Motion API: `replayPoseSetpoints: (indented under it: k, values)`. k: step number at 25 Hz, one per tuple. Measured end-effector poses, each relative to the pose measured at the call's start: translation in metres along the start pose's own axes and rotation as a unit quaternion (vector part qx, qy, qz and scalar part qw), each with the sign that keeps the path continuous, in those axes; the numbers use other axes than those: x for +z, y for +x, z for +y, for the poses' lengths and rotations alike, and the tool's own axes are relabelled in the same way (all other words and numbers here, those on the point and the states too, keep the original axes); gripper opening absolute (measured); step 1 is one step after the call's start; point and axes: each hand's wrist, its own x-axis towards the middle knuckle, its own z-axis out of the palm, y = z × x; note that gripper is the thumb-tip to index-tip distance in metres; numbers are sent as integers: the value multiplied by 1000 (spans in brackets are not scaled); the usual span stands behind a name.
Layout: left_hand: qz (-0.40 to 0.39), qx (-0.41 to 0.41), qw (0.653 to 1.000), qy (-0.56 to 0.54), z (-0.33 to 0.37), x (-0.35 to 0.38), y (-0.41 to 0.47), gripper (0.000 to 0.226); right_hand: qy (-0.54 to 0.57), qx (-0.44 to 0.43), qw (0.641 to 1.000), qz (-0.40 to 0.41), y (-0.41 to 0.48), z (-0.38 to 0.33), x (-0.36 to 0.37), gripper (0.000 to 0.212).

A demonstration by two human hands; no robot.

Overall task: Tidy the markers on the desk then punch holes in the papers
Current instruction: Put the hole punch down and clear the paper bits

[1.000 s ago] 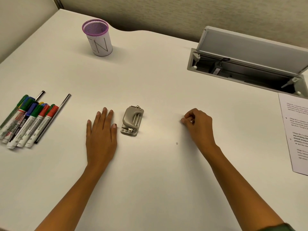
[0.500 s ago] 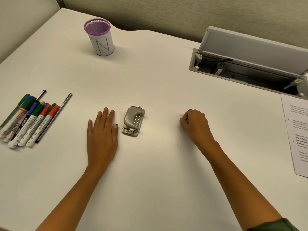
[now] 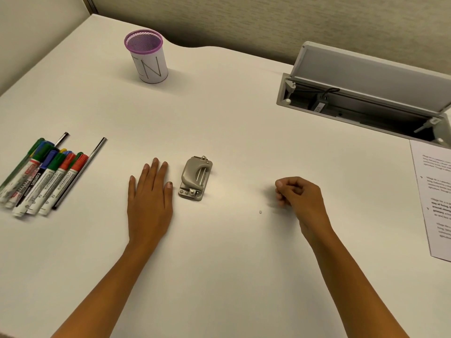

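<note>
Several markers (image 3: 41,179) with green, blue and red caps lie side by side at the desk's left edge, with two thin dark pens among them. A grey hole punch (image 3: 196,178) sits mid-desk. My left hand (image 3: 150,200) lies flat, palm down, just left of the punch without touching it. My right hand (image 3: 299,195) is curled into a loose fist to the right, fingers closed; nothing shows in it. Printed paper (image 3: 436,198) lies at the right edge, partly cut off. A white cup with a purple mesh rim (image 3: 147,57) stands at the back.
An open grey cable tray with a raised lid (image 3: 361,93) is set into the desk at the back right. A tiny white paper dot (image 3: 260,212) lies near my right hand. A partition wall runs behind the desk.
My right hand has drawn back slightly toward me and to the right, with its fingers curling tighter. The left hand, punch and markers stay where they were.
</note>
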Motion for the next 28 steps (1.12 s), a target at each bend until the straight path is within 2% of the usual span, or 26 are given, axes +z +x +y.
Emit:
replayPoseSetpoints:
  k: [3,5,10,15,19,21,24,28]
  values:
    - [4,3,1000,0,0,0,0,48,-101,-25,995,3,-14,7,3,13]
    - [7,3,1000,-3,0,0,0,49,-180,-77,981,0,-24,10,9,10]
    - [12,4,1000,1,-1,1,1,49,-358,-193,914,-6,-40,17,19,4]
    - [15,2,1000,2,-1,2,0,49,-433,-206,877,-26,-42,14,23,10]
    - [15,5,1000,-2,-1,2,0,48,-482,-183,856,-49,-37,8,31,10]
    - [14,3,1000,-3,-1,2,0,49,-470,-174,863,-58,-34,7,33,7]
    - [12,2,1000,0,-1,2,0,49,-407,-165,897,-58,-34,9,26,5]
    - [11,4,1000,2,-1,3,1,49,-332,-133,933,-43,-38,11,12,16]
